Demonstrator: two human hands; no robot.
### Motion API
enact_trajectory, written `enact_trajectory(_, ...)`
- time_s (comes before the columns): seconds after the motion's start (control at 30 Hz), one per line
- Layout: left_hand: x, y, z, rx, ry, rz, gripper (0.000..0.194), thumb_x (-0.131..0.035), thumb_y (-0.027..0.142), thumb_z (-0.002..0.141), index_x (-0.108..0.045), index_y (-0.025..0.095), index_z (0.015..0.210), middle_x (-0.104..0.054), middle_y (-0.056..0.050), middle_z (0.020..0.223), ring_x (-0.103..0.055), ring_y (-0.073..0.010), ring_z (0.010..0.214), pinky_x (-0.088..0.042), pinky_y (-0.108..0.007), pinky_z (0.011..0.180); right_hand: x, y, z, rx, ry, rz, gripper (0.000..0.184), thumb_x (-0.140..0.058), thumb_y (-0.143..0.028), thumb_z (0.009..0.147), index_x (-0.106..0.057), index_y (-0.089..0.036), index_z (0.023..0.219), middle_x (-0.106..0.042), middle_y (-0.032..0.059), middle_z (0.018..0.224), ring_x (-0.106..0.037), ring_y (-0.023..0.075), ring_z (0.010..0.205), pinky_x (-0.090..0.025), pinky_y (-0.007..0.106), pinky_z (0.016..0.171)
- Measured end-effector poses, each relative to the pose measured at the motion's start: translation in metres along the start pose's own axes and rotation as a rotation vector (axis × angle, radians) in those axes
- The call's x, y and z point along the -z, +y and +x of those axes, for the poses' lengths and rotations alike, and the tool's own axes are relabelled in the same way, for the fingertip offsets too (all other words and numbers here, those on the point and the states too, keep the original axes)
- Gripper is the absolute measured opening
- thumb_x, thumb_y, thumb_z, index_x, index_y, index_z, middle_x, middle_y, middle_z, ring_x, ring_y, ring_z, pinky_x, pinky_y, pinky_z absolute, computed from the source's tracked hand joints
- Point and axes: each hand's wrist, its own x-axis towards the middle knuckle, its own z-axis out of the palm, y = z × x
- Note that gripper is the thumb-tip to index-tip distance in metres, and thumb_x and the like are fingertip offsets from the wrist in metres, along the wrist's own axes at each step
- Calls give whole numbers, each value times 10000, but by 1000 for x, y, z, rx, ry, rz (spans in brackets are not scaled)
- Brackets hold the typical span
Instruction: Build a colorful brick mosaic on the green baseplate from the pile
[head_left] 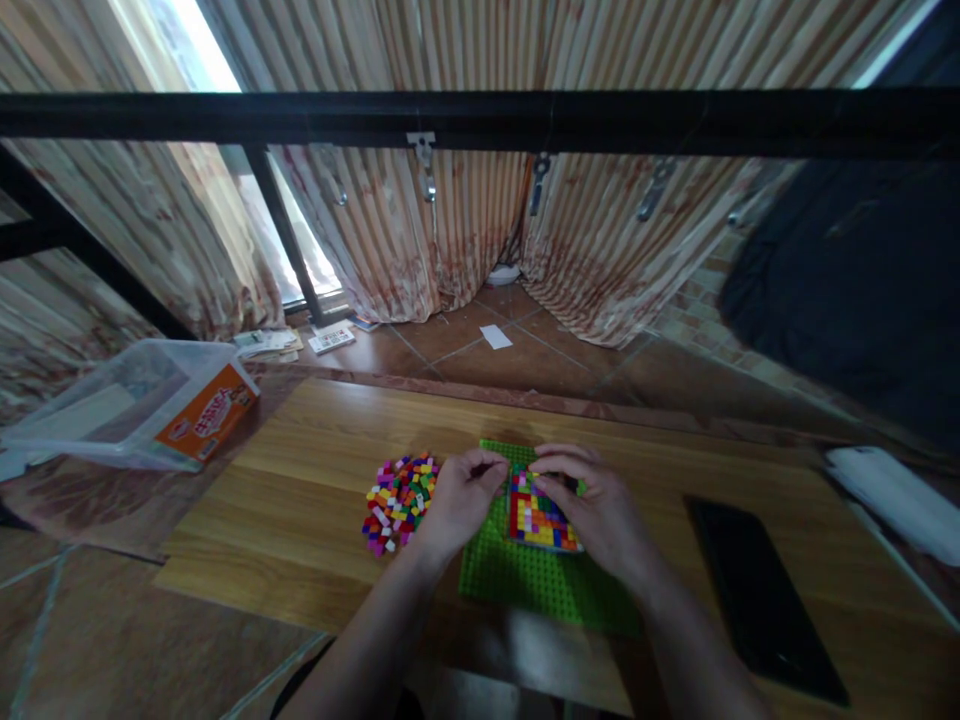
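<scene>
Mosaic (pixel 536 522): multicoloured bricks on the green plate (pixel 514 580), between the hands; lies just right of the left fingertips and partly under the right hand.
Long axis: cannot be told, the right hand covering part; the near edge runs left to right, its right end slightly nearer.
Right hand (pixel 606 508): the nearer of the two, fingers bent over the mosaic's far part; contact or a grasped brick cannot be told.
Left hand (pixel 459 502): beside the mosaic's far left corner, thumb and finger drawn together; whether they grasp a brick cannot be told.
Pile (pixel 397 500): loose bricks on the table (pixel 300 490), just left of the left hand.
</scene>
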Motion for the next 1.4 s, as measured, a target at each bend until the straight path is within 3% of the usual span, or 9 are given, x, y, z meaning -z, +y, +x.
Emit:
enact_trajectory(0.17, 3, -4, 0, -14, -26, 76, 171, -620, 300, 757, -708, 154, 745, -581, 11, 613, -478, -107, 574, -372, -222, 558, -10, 13, -1, -119, 21, 75, 116, -694, -325, 759, -781, -290, 828, -668, 64, 1158, -593, 247, 1123, -421, 464, 1008)
enact_trajectory(0.37, 0, -1, -2, 12, -39, 105, 150, -603, 255, 758, -711, 154, 732, -592, 9, 621, -480, -107, 579, -363, -217, 548, -14, 13, 0, -240, 31, 216, 127, -727, -339, 682, -791, -274, 771, -684, 88, 1121, -610, 280, 1127, -452, 481, 973)
enact_trajectory(0.8, -2, 0, -3, 29, -31, 97, 141, -606, 252, 755, -707, 154, 742, -569, 25, 596, -456, -103, 555, -342, -224, 538, -21, 14, -2, -282, 86, 238, 152, -753, -379, 651, -782, -261, 742, -718, 75, 1067, -649, 265, 1047, -521, 419, 868)
enact_trajectory(1.03, -3, -3, -2, 21, -28, 118, 138, -610, 247, 749, -714, 155, 750, -585, 22, 606, -478, -110, 570, -375, -228, 570, -20, 15, -1, -362, 66, 292, 257, -782, -403, 615, -741, -216, 787, -702, 68, 1075, -663, 217, 884, -530, 352, 754)
enact_trajectory(1.4, -2, -5, -1, 20, -45, 111, 154, -622, 260, 753, -711, 137, 777, -572, 23, 595, -472, -101, 569, -374, -224, 570, -17, 5, 1, -413, 23, 250, 276, -762, -407, 606, -712, -204, 787, -675, -1, 723, -595, 164, 659, -483, 298, 637)
